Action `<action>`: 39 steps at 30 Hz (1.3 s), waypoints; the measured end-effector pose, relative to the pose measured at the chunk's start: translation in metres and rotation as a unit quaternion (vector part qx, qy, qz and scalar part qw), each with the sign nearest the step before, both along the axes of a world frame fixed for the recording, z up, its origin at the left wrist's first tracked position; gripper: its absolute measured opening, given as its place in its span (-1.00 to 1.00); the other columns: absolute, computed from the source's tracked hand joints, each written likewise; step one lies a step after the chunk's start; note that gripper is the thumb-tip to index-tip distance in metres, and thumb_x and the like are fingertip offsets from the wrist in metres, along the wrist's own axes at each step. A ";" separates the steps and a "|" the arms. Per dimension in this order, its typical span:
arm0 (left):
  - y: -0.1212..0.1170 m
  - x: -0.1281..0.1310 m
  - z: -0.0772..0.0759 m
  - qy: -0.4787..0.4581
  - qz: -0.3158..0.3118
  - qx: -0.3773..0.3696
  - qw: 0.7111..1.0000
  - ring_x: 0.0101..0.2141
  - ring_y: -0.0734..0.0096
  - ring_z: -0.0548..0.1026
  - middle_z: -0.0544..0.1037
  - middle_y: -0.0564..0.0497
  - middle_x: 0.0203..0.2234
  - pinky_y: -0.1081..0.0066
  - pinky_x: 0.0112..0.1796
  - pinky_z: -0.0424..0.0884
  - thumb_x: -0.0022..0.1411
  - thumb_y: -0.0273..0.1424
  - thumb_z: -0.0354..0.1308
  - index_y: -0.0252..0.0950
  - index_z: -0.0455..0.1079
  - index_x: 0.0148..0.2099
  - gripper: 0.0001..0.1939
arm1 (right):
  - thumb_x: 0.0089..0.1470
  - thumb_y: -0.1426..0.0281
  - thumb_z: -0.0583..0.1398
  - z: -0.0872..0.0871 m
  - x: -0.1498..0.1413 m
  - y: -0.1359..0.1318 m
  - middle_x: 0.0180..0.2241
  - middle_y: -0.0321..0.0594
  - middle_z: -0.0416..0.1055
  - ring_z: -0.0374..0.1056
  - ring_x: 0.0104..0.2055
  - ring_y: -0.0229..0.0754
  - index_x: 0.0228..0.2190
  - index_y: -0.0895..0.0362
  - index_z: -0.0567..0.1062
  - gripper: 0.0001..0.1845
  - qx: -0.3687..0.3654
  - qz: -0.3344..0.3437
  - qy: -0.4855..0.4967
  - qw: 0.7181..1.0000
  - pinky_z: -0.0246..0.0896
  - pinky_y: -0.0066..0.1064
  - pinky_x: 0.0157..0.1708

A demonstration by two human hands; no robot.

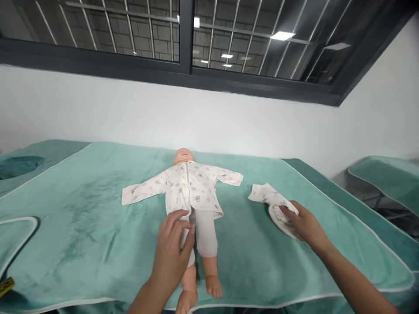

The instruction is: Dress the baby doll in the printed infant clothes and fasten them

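A baby doll [183, 155] lies on its back in the middle of the green cover. It wears a white printed long-sleeved top [204, 187], sleeves spread to both sides, and white trousers [207, 239]; its feet are bare. Over the doll's left-hand leg is my left hand [173, 244], fingers loosely bent and apart, near the top's hem. Whether it touches the cloth I cannot tell. To the right of the doll, my right hand [303, 222] grips a crumpled white printed baby garment [270, 194], part of which rests on the cover; its exact kind is unclear.
A green plush cover [81, 209] with white piping spreads under everything. Behind it stand a white wall [131, 109] and a dark-framed barred window [186, 39]. A yellow and black object [6, 285] sits at the lower left edge. Another green-covered surface [389, 179] is at right.
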State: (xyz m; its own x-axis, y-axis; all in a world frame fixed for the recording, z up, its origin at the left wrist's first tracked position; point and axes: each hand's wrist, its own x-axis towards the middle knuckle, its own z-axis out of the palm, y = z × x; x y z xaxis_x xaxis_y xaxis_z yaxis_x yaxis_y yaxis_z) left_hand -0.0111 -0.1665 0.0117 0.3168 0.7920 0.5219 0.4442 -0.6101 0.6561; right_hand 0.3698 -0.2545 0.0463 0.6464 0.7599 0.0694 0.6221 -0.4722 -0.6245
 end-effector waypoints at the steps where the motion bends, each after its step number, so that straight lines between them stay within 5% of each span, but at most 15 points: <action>1: -0.001 0.005 0.004 0.002 -0.010 -0.014 1.000 0.08 0.17 0.31 0.40 -0.09 0.02 0.06 0.07 0.24 0.32 -0.37 0.01 -0.20 0.35 -0.21 -0.90 | 0.01 -0.01 0.16 0.008 -0.020 0.008 -0.38 -0.19 0.54 0.42 -0.37 -0.04 -0.20 0.11 0.51 -0.51 0.040 0.013 0.097 0.994 0.24 -0.33 -0.40; 3: -0.002 0.016 0.014 0.003 -0.053 -0.061 0.997 0.10 0.15 0.31 0.39 -0.10 0.06 0.05 0.11 0.22 0.31 -0.30 0.04 -0.18 0.37 -0.08 -0.82 | 0.00 0.00 0.22 0.023 -0.063 0.026 -0.37 -0.21 0.54 0.40 -0.40 -0.11 -0.16 0.14 0.51 -0.48 0.110 0.063 0.291 0.948 0.23 -0.37 -0.42; 6: -0.004 0.031 0.029 -0.020 -0.140 -0.163 0.977 0.14 0.07 0.30 0.35 -0.11 0.14 0.07 0.12 0.25 0.18 -0.22 0.21 -0.14 0.27 0.16 -0.49 | 0.01 0.09 0.26 0.042 -0.126 0.052 -0.32 -0.20 0.55 0.42 -0.33 -0.11 -0.12 0.13 0.51 -0.53 0.170 0.154 0.490 0.841 0.28 -0.37 -0.34; 9: -0.007 0.035 0.037 -0.091 -0.154 -0.249 0.952 0.19 0.02 0.26 0.31 -0.13 0.20 0.08 0.15 0.23 0.03 -0.30 0.34 -0.13 0.09 0.30 -0.18 | 0.09 0.11 0.18 0.053 -0.175 0.071 -0.31 -0.19 0.55 0.45 -0.27 -0.07 -0.08 0.10 0.51 -0.57 0.166 0.235 0.585 0.758 0.31 -0.31 -0.25; 11: -0.009 0.029 0.038 -0.149 -0.128 -0.288 0.937 0.20 0.08 0.26 0.32 -0.11 0.20 0.12 0.17 0.21 0.08 -0.34 0.29 -0.15 0.08 0.31 -0.22 | 0.10 0.12 0.17 0.056 -0.198 0.078 -0.32 -0.19 0.56 0.45 -0.25 -0.06 -0.08 0.09 0.52 -0.57 0.156 0.263 0.604 0.736 0.30 -0.29 -0.21; 14: -0.011 0.012 0.037 -0.225 -0.060 -0.310 0.922 0.11 0.18 0.37 0.41 -0.08 0.11 0.20 0.12 0.27 0.20 -0.29 0.16 -0.18 0.23 0.20 -0.49 | 0.09 0.11 0.19 0.054 -0.212 0.083 -0.32 -0.19 0.56 0.44 -0.23 -0.06 -0.09 0.07 0.52 -0.58 0.171 0.282 0.586 0.740 0.29 -0.29 -0.18; 16: -0.011 -0.002 0.040 -0.261 -0.007 -0.303 0.917 0.04 0.21 0.43 0.46 -0.07 0.04 0.27 0.04 0.34 0.20 -0.23 0.16 -0.20 0.30 0.10 -0.57 | 0.09 0.09 0.20 0.049 -0.209 0.084 -0.30 -0.20 0.55 0.42 -0.24 -0.08 -0.11 0.06 0.52 -0.59 0.189 0.281 0.541 0.770 0.28 -0.30 -0.19; 21: -0.007 -0.030 0.065 -0.330 0.021 -0.374 0.867 -0.30 0.32 0.53 0.55 -0.03 -0.21 0.46 -0.39 0.41 0.09 -0.15 0.28 -0.20 0.35 0.03 -0.51 | 0.12 0.04 0.15 0.034 -0.183 0.085 -0.44 -0.25 0.45 0.31 -0.39 -0.17 -0.38 0.15 0.49 -0.60 0.132 0.249 0.255 0.925 0.23 -0.34 -0.35; 23: -0.004 -0.038 0.078 -0.370 -0.010 -0.430 0.824 -0.39 0.36 0.53 0.55 -0.03 -0.25 0.49 -0.46 0.39 0.06 -0.18 0.32 -0.20 0.34 0.07 -0.46 | 0.15 0.15 0.15 0.035 -0.178 0.081 -0.34 -0.20 0.45 0.32 -0.33 -0.15 -0.30 0.14 0.48 -0.69 0.142 0.242 0.093 0.955 0.26 -0.32 -0.34; 25: -0.001 -0.042 0.089 -0.412 -0.033 -0.461 0.785 -0.39 0.37 0.53 0.55 -0.04 -0.23 0.49 -0.46 0.40 0.02 -0.28 0.34 -0.19 0.33 0.12 -0.41 | 0.16 0.32 0.14 0.041 -0.181 0.073 -0.10 -0.10 0.41 0.34 -0.12 -0.07 -0.09 0.09 0.44 -0.72 0.207 0.303 -0.062 0.928 0.30 -0.20 -0.15; 27: 0.002 -0.043 0.098 -0.439 -0.039 -0.477 0.761 -0.42 0.40 0.53 0.55 -0.04 -0.24 0.50 -0.48 0.39 -0.01 -0.37 0.34 -0.20 0.34 0.13 -0.38 | 0.15 0.47 0.12 0.049 -0.189 0.065 0.08 -0.08 0.30 0.21 0.12 -0.02 0.02 0.01 0.38 -0.60 0.257 0.423 -0.192 0.847 0.18 -0.07 0.08; 30: 0.005 -0.043 0.109 -0.457 -0.028 -0.471 0.754 -0.42 0.43 0.52 0.55 -0.03 -0.25 0.51 -0.47 0.40 -0.03 -0.41 0.32 -0.22 0.38 0.10 -0.42 | 0.10 0.57 0.13 0.063 -0.205 0.060 0.15 -0.16 0.26 0.06 0.25 0.01 -0.15 0.02 0.46 -0.69 0.221 0.562 -0.268 0.751 0.06 -0.05 0.17; 36: 0.005 -0.048 0.129 -0.461 0.002 -0.326 0.826 -0.22 0.35 0.51 0.49 -0.03 -0.06 0.47 -0.33 0.45 0.02 -0.41 0.29 -0.22 0.44 -0.02 -0.59 | 0.11 0.49 0.19 0.111 -0.228 0.063 0.04 -0.13 0.35 0.22 0.13 -0.07 -0.35 0.09 0.44 -0.94 0.244 0.632 -0.089 0.730 0.16 -0.14 0.11; 39: 0.001 -0.051 0.140 -0.439 0.033 -0.177 0.880 -0.04 0.27 0.46 0.45 0.00 0.03 0.42 -0.16 0.43 0.10 -0.41 0.24 -0.14 0.42 0.01 -0.62 | 0.18 0.41 0.16 0.142 -0.237 0.064 -0.03 -0.16 0.42 0.29 0.08 -0.08 -0.50 0.11 0.38 -0.80 0.260 0.612 0.096 0.740 0.22 -0.14 0.05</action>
State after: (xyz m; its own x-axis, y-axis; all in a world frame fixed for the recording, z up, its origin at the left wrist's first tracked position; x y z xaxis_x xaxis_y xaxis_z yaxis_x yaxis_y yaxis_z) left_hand -0.0619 -0.1655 0.1515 -0.1387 0.9559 0.2589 -0.3021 -0.2898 0.9081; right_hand 0.1324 -0.1903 0.1879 -0.4691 0.6868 0.5552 0.2611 0.7084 -0.6557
